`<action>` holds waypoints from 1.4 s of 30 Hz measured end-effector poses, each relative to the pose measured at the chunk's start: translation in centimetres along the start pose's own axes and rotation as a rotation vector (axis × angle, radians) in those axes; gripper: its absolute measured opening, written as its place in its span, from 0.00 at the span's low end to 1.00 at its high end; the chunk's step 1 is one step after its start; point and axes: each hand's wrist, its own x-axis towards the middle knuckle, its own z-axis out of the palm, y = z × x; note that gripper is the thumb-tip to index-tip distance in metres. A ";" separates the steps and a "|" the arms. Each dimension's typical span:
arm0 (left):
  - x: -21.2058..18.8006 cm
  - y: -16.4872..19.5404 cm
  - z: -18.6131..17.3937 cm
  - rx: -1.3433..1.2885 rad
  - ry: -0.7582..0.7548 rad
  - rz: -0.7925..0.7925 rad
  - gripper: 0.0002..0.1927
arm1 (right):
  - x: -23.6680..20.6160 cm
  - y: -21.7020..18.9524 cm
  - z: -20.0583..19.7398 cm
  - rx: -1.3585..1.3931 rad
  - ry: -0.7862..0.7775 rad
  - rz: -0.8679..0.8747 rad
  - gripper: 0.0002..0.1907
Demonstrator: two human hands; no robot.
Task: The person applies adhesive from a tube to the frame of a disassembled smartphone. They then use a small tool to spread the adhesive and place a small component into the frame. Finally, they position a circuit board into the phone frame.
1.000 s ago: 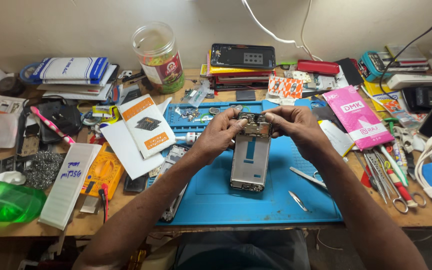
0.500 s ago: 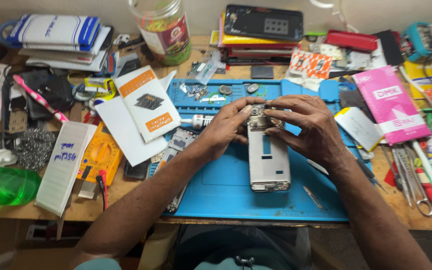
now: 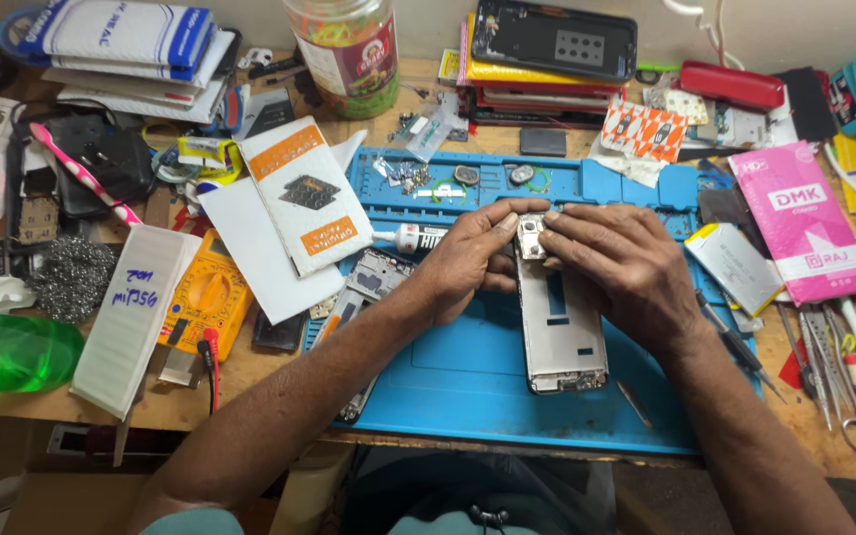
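On the blue mat (image 3: 468, 381), both hands, left hand (image 3: 468, 260) and right hand (image 3: 618, 269), pinch the phone frame's (image 3: 559, 332) top; loose screws (image 3: 410, 176) nearby may scatter if it slips.

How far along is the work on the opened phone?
Done: the phone frame lies opened on the blue mat, small parts in the mat's tray. In hand: the left hand and right hand press at its top end. Left: a separate panel still lies alongside.
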 end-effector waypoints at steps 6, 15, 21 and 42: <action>-0.5 0.5 0.0 -0.020 -0.002 0.040 0.21 | 0.5 -0.7 -0.1 -0.027 0.043 0.006 0.20; -0.4 0.4 -0.2 -0.050 -0.024 0.042 0.21 | 0.1 -0.8 0.4 -0.004 0.028 0.059 0.20; -0.3 0.1 -0.5 -0.050 -0.051 0.068 0.20 | 0.0 -0.9 0.6 -0.019 0.010 0.102 0.20; -1.0 0.9 0.8 -0.038 -0.283 0.102 0.46 | -1.3 0.7 -1.1 0.033 0.165 0.078 0.16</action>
